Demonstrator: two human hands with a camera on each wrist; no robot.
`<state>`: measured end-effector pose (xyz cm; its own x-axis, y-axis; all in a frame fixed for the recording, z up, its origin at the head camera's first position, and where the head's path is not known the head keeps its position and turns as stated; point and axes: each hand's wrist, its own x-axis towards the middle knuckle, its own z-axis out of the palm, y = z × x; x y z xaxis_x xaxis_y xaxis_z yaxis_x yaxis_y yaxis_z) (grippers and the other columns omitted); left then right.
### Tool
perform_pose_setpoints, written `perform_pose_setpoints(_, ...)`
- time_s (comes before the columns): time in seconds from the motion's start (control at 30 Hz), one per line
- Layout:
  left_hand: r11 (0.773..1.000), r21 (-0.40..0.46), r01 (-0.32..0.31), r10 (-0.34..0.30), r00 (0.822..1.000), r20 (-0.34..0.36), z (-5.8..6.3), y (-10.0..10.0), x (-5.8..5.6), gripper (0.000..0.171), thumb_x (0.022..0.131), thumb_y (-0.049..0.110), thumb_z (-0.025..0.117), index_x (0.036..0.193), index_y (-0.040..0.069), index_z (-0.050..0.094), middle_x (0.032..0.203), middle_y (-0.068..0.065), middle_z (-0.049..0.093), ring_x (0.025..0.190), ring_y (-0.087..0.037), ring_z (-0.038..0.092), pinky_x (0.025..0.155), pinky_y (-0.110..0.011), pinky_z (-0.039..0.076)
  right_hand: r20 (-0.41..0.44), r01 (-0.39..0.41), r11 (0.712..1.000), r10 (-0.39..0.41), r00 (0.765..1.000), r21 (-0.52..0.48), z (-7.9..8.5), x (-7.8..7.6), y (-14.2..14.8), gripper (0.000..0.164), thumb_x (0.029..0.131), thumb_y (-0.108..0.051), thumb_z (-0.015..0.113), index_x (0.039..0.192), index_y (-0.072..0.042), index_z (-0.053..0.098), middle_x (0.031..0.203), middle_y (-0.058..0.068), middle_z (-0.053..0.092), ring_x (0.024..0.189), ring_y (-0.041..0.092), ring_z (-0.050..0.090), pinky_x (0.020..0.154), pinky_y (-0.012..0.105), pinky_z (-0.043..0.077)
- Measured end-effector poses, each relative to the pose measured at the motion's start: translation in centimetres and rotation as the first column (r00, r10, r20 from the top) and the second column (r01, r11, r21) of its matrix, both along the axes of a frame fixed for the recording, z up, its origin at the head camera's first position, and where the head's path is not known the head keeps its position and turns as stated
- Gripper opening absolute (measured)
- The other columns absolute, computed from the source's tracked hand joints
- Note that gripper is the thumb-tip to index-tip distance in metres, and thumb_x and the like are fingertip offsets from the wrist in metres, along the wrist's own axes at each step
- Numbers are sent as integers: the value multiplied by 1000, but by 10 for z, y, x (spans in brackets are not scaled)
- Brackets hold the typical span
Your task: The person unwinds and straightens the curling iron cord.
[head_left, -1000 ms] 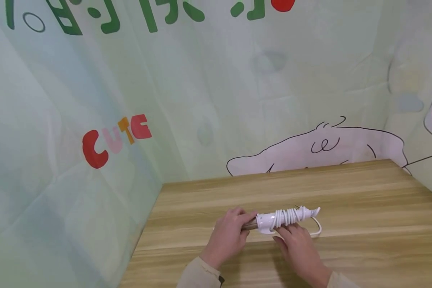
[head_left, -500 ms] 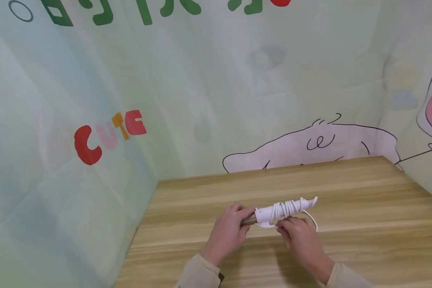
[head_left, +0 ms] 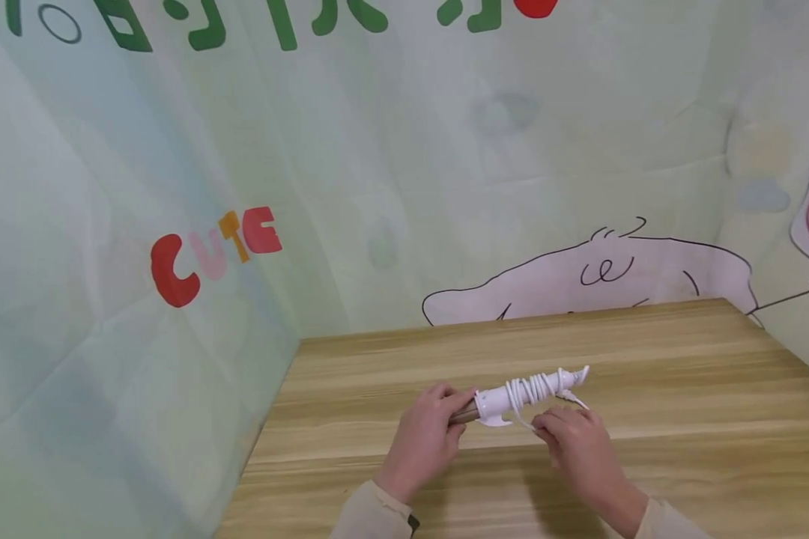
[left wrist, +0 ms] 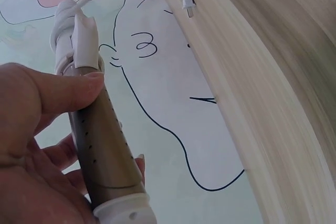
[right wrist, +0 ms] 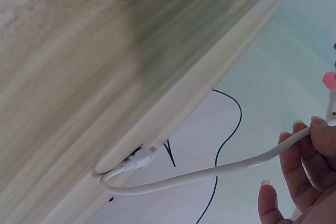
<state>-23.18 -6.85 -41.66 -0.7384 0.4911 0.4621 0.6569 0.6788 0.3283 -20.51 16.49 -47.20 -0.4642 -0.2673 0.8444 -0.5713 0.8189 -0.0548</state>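
A printed backdrop rises behind the wood-grain counter. Above the counter, a curling iron tilts slightly, its white handle wound with cord. The left hand has its fingers curled around the brown barrel; the right hand's fingers pinch the white cord beside the handle. The plug is near the counter, contact unclear.

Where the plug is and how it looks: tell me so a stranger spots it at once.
In the head view, find the wooden table, then the white handle above it, wrapped in cord. The plug shows just below the handle's right end. Unlike the smooth cord, it is blocky and metal-tipped.
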Motion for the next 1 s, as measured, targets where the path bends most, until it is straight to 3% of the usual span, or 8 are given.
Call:
perform_pose_setpoints(0.07, 1000, -5, -4, 4, 1000, -7, -1, 0, -1, 54, 78, 1, 78, 128, 16, 68, 102, -2, 65, 90, -17, 61, 76, -35, 53, -15, -29, 999, 29, 999, 21, -1, 2, 0, 16, 68, -1, 76, 76, -12, 68, 75, -6, 65, 69, 15, 62, 64, 40, 44)
perform_pose_setpoints(0.1, 1000, -11, -5, 4, 1000, -11, -2, 0, -1, 54, 77, 1, 79, 128, 17, 68, 102, -2, 65, 89, -17, 61, 75, -35, 52, -24, -41, 998, 42, 999, 36, -2, 3, -1, 8, 78, -6, 72, 76, -12, 68, 75, -6, 65, 69, 15, 62, 64, 40, 44)
perform_pose_setpoints(0.2, 999, -37, -10, 9, 1000, -22, -3, 1, -2, 54, 77, 1, 79, 127, 18, 69, 101, -3, 65, 88, -19, 61, 73, -35, 52, -58, -57, 994, 62, 996, 89, 1, 9, -5, 33, 102, -22, 49, 76, -12, 66, 76, -5, 62, 68, 15, 60, 65, 39, 43)
perform_pose_setpoints(0.3, 998, -63, -23, 20, 999, -45, -4, 1, -2, 54, 75, -1, 79, 125, 19, 71, 100, -3, 66, 89, -20, 62, 73, -37, 53, -91, -49, 989, 62, 994, 143, 9, 14, -6, 51, 109, -29, 28, 76, -13, 64, 75, -6, 60, 68, 15, 58, 68, 42, 43)
perform_pose_setpoints(0.5, 990, -130, -57, 42, 993, -114, -7, -4, -1, 53, 71, -1, 80, 119, 20, 73, 95, -2, 65, 85, -20, 61, 68, -36, 52, -16, -110, 955, 119, 993, 277, 42, 15, 15, 9, 80, -9, 53, 81, -13, 62, 80, -3, 59, 75, 18, 58, 74, 50, 43)
perform_pose_setpoints(0.67, 980, -191, -48, 20, 989, -147, -11, -9, 0, 51, 68, -1, 80, 114, 21, 76, 87, 0, 64, 75, -16, 56, 61, -30, 46, 69, -167, 918, 153, 986, 360, 63, 5, 31, 12, 75, -3, 63, 83, -12, 63, 81, -3, 59, 76, 17, 58, 75, 52, 44)
perform_pose_setpoints(0.8, 959, -281, -18, -6, 996, -86, -13, -12, 5, 53, 70, 2, 81, 115, 28, 76, 88, 4, 64, 76, -14, 55, 61, -31, 43, 88, -196, 905, 176, 981, 377, 73, -6, 36, 22, 68, 3, 73, 82, -12, 64, 80, -5, 58, 76, 17, 57, 76, 55, 44)
perform_pose_setpoints(1.0, 929, -336, 153, -164, 986, -3, -16, -14, 10, 59, 69, -3, 78, 117, 30, 75, 89, 8, 62, 77, -8, 54, 64, -27, 44, 112, -202, 903, 172, 979, 378, 74, -24, 43, 17, 72, -4, 75, 81, -15, 65, 79, -8, 58, 74, 14, 57, 78, 54, 43)
